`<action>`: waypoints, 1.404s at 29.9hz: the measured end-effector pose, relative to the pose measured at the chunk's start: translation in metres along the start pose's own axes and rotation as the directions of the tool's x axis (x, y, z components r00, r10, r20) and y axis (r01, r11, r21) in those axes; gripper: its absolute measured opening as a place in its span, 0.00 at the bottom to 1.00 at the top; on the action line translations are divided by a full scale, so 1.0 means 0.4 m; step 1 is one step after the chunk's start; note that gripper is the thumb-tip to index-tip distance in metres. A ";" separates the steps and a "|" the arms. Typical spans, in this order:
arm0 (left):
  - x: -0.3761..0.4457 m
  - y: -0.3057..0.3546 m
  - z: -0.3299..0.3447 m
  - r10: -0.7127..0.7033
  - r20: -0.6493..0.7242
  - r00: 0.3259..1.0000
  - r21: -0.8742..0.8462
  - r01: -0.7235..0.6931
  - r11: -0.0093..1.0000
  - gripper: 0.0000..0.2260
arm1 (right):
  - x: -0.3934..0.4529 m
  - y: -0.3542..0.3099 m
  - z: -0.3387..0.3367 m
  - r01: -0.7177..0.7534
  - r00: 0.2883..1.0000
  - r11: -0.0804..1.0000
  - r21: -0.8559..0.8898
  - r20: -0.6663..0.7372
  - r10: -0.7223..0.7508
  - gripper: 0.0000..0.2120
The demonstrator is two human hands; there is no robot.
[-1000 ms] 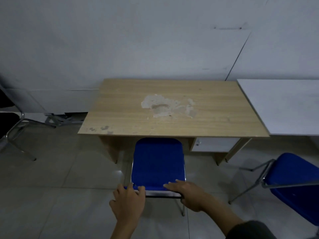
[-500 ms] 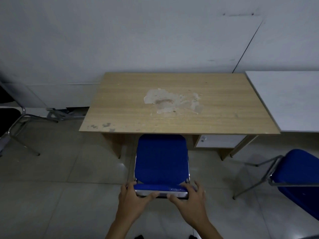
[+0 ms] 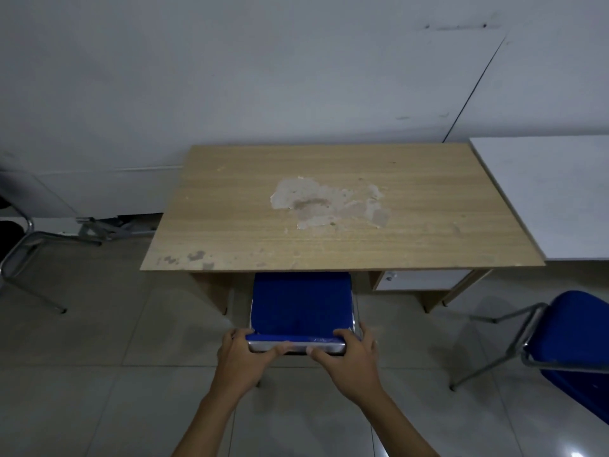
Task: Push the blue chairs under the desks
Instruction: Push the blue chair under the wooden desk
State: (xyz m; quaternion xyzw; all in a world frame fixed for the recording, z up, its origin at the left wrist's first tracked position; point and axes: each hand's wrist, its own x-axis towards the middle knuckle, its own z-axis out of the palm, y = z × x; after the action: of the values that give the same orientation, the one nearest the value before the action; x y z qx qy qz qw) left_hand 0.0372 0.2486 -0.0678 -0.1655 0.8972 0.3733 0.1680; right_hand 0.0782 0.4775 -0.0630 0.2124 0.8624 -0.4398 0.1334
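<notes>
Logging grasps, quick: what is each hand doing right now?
Left hand: closed on the top rail of the blue chair, left end.
Right hand: closed on the same rail, right end.

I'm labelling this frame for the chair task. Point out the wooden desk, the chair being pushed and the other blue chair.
wooden desk (image 3: 428,232), head view, bare top
pushed chair (image 3: 300,305), head view, blue backrest
other blue chair (image 3: 573,331), head view, blue backrest

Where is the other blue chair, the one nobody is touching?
The spare blue chair stands at the right edge of the head view, out on the floor in front of the white desk, not tucked under it.
</notes>
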 end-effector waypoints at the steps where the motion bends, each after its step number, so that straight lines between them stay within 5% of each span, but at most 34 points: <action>1: 0.018 0.005 -0.004 0.004 -0.007 1.000 0.001 -0.004 1.000 0.51 | 0.016 -0.009 0.000 0.002 1.000 1.000 0.001 0.001 -0.002 0.38; 26: 0.365 0.114 -0.092 0.012 0.017 1.000 0.011 -0.012 1.000 0.59 | 0.330 -0.179 0.045 0.003 1.000 1.000 0.018 -0.027 -0.003 0.43; 33: 0.305 0.146 -0.106 0.103 0.013 0.995 0.152 -0.104 0.983 0.55 | 0.303 -0.196 0.001 -0.034 0.992 0.995 -0.098 0.119 0.046 0.52; 39: 0.147 0.252 -0.006 0.390 -0.039 0.920 -0.003 -0.391 0.920 0.30 | 0.166 -0.139 -0.066 0.157 0.985 0.926 0.342 -0.124 -0.121 0.41; 42: 0.046 0.342 0.059 0.462 -0.007 0.887 -0.050 -0.462 0.886 0.29 | 0.075 -0.097 -0.174 0.211 0.975 0.861 0.463 -0.164 -0.151 0.38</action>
State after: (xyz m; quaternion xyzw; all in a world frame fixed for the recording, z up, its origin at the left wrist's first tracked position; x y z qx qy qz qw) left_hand -0.0326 0.3540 -0.0072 0.0494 0.9007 0.4255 0.0725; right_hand 0.0300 0.5215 -0.0082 0.1830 0.7501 -0.6353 -0.0178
